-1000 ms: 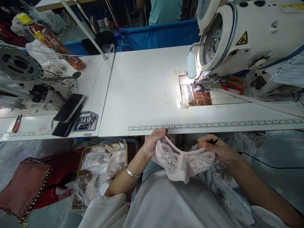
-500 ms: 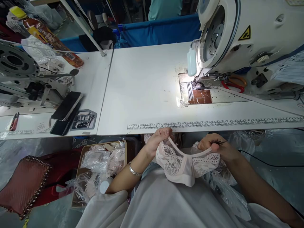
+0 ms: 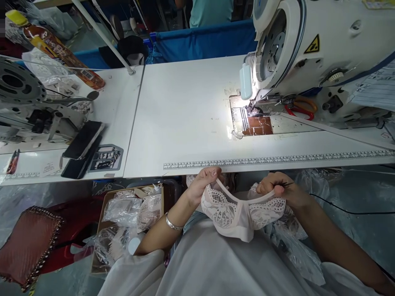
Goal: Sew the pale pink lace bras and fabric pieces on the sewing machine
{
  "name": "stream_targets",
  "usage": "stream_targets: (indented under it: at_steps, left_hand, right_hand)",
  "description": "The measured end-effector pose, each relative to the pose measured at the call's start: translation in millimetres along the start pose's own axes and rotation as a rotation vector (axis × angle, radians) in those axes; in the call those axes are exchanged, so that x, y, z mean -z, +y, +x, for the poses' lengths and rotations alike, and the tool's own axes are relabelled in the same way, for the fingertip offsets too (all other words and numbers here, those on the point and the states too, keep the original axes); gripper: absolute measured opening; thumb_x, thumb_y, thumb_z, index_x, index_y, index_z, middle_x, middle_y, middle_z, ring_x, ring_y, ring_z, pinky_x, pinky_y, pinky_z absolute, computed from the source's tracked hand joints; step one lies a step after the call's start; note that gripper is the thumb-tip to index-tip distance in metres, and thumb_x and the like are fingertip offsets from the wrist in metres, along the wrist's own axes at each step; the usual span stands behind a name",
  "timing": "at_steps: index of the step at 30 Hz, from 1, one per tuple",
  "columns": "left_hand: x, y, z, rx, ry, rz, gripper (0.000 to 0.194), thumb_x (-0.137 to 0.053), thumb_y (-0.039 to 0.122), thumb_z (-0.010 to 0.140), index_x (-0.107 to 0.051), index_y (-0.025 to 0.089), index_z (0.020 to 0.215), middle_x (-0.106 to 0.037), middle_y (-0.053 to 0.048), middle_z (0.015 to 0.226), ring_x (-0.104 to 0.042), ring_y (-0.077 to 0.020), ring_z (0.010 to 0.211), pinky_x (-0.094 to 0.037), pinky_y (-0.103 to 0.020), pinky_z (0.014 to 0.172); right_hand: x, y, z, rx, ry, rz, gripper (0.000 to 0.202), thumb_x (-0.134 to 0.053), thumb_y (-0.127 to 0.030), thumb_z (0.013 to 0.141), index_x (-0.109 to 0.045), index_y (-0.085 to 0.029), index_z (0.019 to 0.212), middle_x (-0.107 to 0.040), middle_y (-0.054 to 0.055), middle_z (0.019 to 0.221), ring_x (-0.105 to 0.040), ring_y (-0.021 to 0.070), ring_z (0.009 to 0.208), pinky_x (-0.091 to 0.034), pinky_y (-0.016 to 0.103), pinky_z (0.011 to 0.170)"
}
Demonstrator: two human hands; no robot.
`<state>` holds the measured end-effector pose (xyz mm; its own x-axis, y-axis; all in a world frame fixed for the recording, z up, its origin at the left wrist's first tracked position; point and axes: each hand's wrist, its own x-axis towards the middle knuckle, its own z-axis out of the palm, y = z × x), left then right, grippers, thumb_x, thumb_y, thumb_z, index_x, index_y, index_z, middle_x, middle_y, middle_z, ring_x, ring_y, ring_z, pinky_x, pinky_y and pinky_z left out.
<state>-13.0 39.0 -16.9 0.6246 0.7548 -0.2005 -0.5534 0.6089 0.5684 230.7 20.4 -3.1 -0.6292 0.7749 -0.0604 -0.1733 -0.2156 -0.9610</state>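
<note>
A pale pink lace bra (image 3: 242, 211) is stretched between my two hands, over my lap and just in front of the table edge. My left hand (image 3: 202, 185) pinches its upper edge on the left side, close to the printed ruler. On the other side my right hand (image 3: 276, 187) grips the upper edge, with a small dark pointed item, too small to identify, sticking out by the fingers. The lit sewing machine (image 3: 308, 49) stands beyond my right hand, its needle area over a metal plate.
On the white table (image 3: 182, 107) are phones (image 3: 83, 139) and a bottle (image 3: 55, 47) at left, and red-handled scissors (image 3: 300, 111) under the machine. A carton (image 3: 103, 213) of plastic-wrapped pieces stands below left, beside a red cushion (image 3: 27, 246). A person in a teal shirt (image 3: 211, 13) is behind.
The table and machines have shifted slightly left in view. Both hands keep the same hold on the bra, which has hardly moved.
</note>
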Motion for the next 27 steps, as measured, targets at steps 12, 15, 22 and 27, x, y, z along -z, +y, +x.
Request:
stream_targets:
  at_steps: [12, 15, 22, 27]
  left_hand:
    - [-12.0, -4.6, 13.6, 0.054, -0.052, 0.082, 0.067, -0.085, 0.059, 0.069, -0.03, 0.022, 0.059, -0.032, 0.01, 0.043, -0.025, -0.0038, 0.038, -0.026, -0.017, 0.04]
    - [-16.4, 0.6, 24.9, -0.043, -0.026, 0.361, 0.057, -0.075, 0.062, 0.079, -0.04, 0.02, 0.063, -0.043, 0.006, 0.051, -0.037, -0.0072, 0.044, -0.033, -0.019, 0.045]
    - [-44.6, 15.8, -9.6, -0.886, 0.116, 1.345, 0.003, -0.063, 0.019, 0.096, -0.065, 0.019, 0.097, -0.067, -0.004, 0.09, -0.061, -0.0168, 0.089, -0.052, -0.03, 0.079]
    - [-50.3, -14.9, -33.3, -0.781, -0.114, 1.529, 0.025, -0.067, 0.027, 0.095, -0.061, 0.014, 0.115, -0.071, -0.01, 0.1, -0.065, -0.021, 0.09, -0.058, -0.035, 0.079]
  right_hand:
    - [-3.3, -19.4, 4.9, -0.053, -0.144, -0.395, 0.06, -0.059, -0.077, 0.081, -0.067, -0.018, 0.091, -0.044, -0.006, 0.059, -0.034, 0.0085, 0.049, -0.025, 0.025, 0.049]
    - [-15.2, -30.0, 3.2, 0.017, -0.225, -0.555, 0.039, -0.06, -0.054, 0.095, -0.065, -0.019, 0.081, -0.05, -0.004, 0.061, -0.04, 0.0093, 0.053, -0.03, 0.025, 0.052]
    - [-28.0, -38.7, -29.4, 0.063, -0.013, -0.517, 0.033, -0.049, -0.038, 0.102, -0.064, -0.021, 0.078, -0.047, -0.004, 0.058, -0.041, 0.0097, 0.048, -0.03, 0.026, 0.049]
    - [-45.7, -22.7, -29.5, 0.136, 0.287, -0.742, 0.022, -0.059, -0.027, 0.097, -0.065, -0.02, 0.077, -0.056, -0.004, 0.059, -0.047, 0.0089, 0.05, -0.035, 0.023, 0.048]
